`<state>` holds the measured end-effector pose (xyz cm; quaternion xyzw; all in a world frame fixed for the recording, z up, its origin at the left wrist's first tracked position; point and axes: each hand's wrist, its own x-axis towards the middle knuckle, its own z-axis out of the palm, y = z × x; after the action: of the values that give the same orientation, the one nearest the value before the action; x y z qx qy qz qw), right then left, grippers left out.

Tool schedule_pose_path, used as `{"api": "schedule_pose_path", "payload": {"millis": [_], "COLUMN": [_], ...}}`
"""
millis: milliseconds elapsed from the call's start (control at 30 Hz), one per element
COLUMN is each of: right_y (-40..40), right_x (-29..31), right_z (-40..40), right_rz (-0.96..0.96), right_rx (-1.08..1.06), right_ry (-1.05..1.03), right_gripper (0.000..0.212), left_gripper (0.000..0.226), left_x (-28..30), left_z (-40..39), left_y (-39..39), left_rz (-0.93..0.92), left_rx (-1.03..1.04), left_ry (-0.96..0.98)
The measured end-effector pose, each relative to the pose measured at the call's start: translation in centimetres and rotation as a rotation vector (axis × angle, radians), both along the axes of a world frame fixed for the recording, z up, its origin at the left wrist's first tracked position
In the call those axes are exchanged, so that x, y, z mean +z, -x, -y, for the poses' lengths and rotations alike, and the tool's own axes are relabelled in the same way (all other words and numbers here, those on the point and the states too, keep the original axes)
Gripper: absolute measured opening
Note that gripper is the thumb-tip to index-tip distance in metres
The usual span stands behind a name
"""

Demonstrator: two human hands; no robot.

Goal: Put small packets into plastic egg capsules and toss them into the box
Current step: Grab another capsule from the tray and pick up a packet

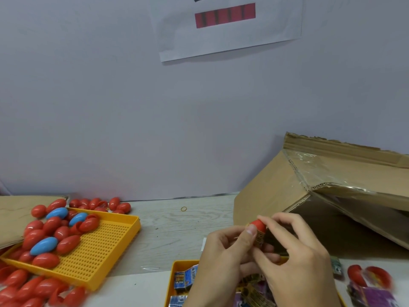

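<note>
A red egg capsule [258, 226] sits low and right of centre, with a small printed packet [260, 238] poking out beneath it. Loose red and blue capsules [49, 234] fill a yellow tray at lower left. The cardboard box [314, 196] lies tipped at right, opening forward.

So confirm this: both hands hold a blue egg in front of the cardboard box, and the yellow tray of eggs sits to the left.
Not quite: the egg in both hands is red, not blue, as the head view shows. The left hand and right hand do hold it in front of the cardboard box, and the yellow tray of eggs sits to the left.
</note>
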<state>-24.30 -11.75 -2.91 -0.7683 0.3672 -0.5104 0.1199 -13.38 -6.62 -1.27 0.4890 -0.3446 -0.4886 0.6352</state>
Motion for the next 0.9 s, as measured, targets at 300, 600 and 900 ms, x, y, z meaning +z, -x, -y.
{"api": "schedule_pose_path", "payload": {"millis": [300, 600, 900], "right_y": [0.01, 0.08, 0.2], "right_x": [-0.51, -0.43, -0.53], "right_z": [-0.19, -0.12, 0.19], "right_rz": [-0.131, -0.147, -0.123], "right_rx": [0.124, 0.113, 0.13], "right_ry": [-0.081, -0.098, -0.06], "right_gripper": [0.05, 0.055, 0.058], "left_gripper": [0.019, 0.026, 0.013], "left_x": [-0.15, -0.16, 0.34], "left_z": [-0.01, 0.2, 0.06], "left_y": [-0.7, -0.75, -0.65], "left_rz": [0.325, 0.294, 0.556], "left_rx": [0.076, 0.035, 0.185], "left_ry": [-0.022, -0.044, -0.077]}}
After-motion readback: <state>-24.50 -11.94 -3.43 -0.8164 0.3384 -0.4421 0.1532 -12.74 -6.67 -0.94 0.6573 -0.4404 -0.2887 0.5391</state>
